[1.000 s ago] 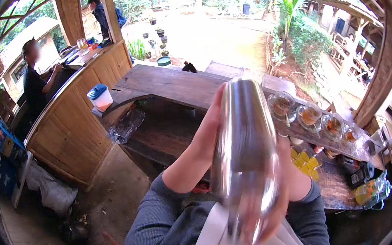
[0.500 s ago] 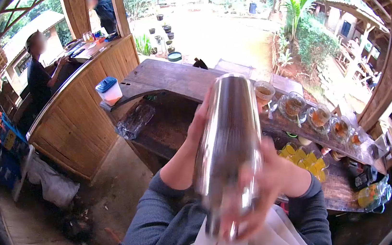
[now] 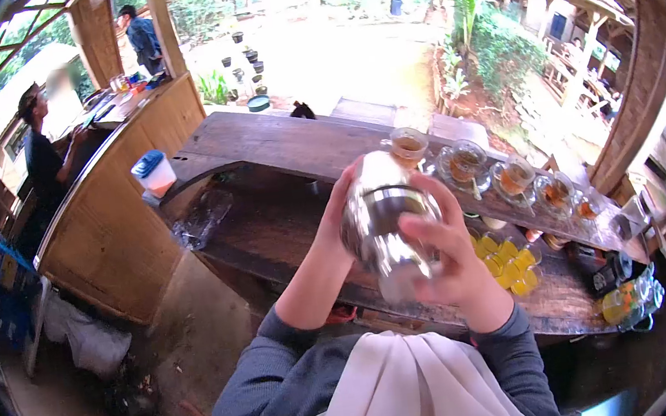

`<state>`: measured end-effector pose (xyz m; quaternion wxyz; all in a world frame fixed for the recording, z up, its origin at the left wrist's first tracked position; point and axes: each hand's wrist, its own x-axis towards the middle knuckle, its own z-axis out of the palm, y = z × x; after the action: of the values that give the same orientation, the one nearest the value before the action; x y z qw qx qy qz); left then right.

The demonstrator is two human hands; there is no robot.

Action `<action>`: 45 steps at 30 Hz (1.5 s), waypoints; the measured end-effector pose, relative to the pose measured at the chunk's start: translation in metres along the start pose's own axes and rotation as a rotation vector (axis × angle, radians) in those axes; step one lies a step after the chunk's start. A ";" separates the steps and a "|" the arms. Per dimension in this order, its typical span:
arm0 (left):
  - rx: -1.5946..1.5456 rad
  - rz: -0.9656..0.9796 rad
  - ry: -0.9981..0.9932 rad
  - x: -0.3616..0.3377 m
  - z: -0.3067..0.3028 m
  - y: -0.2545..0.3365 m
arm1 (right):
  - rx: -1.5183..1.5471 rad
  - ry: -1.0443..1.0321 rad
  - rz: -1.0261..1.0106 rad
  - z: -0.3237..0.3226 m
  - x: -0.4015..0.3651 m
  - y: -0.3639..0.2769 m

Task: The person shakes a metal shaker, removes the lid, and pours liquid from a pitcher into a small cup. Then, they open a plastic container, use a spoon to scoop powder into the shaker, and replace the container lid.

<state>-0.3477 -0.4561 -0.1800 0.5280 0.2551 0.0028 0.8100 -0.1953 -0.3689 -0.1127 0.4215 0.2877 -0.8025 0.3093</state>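
The shaker (image 3: pixel 382 223) is shiny, silver-coloured metal with a rounded body and a seam ringing it; its lower end is blurred. It tilts in mid-air, between the left hand (image 3: pixel 338 217) and the right hand's fingers (image 3: pixel 445 199), seen against the counter (image 3: pixel 276 144), nearer its close edge.

The shaker (image 3: pixel 385 212) hides fingers of your left hand (image 3: pixel 337 217). Its near end is blurred, like some fingertips of your right hand (image 3: pixel 454 250). Far left of both, items (image 3: pixel 140 84) on the counter (image 3: pixel 130 194) are too small to tell.
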 end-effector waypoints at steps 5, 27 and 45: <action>0.757 -0.014 -0.140 -0.024 -0.034 -0.010 | 0.174 0.193 0.253 -0.021 -0.039 -0.005; 1.344 -0.336 -0.005 -0.042 -0.034 -0.060 | 0.411 0.380 0.917 -0.042 -0.108 0.056; 1.461 -0.173 -0.021 -0.059 -0.056 -0.047 | -0.268 0.006 0.681 -0.025 -0.088 0.071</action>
<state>-0.3119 -0.4713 -0.2660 0.2854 0.5483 0.5569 0.5547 -0.1919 -0.2870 -0.1942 0.3307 -0.0545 -0.8845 0.3246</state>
